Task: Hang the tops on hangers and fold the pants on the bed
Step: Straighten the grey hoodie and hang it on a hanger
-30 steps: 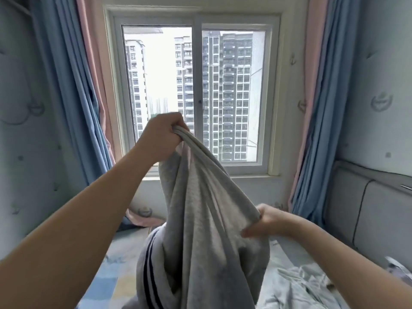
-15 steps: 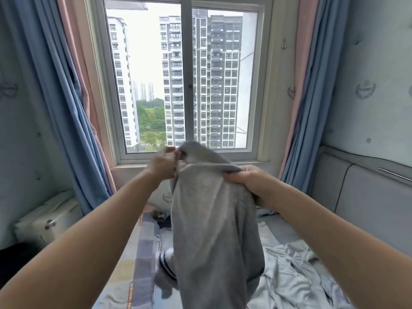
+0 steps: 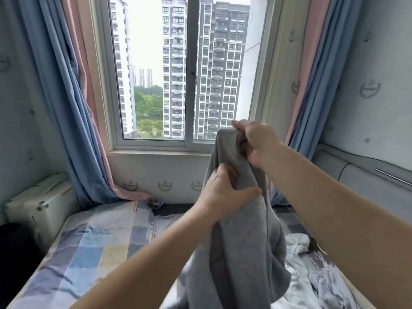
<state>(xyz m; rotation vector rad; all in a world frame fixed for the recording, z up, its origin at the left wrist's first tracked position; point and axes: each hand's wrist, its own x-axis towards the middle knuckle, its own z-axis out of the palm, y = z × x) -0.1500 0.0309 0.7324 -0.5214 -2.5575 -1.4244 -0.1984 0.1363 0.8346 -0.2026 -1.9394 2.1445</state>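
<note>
A grey knit garment (image 3: pixel 240 253) hangs in the air over the bed (image 3: pixel 93 246), bunched and drooping toward the sheet. My right hand (image 3: pixel 256 143) grips its top edge, raised in front of the window sill. My left hand (image 3: pixel 223 192) sits lower on the cloth, fingers curled round a fold with the thumb pressed across the front. What kind of garment it is cannot be told from here. No hanger is in view.
A crumpled pale blue-white garment (image 3: pixel 316 279) lies on the bed at the right. A pale case (image 3: pixel 42 204) stands at the left beside the bed. Blue and pink curtains (image 3: pixel 73 103) flank the window. A padded headboard (image 3: pixel 367 181) runs along the right wall.
My right hand has climbed to the top edge of the grey garment. My left hand has dropped from the top to a fold lower down. The view has tilted down and left.
</note>
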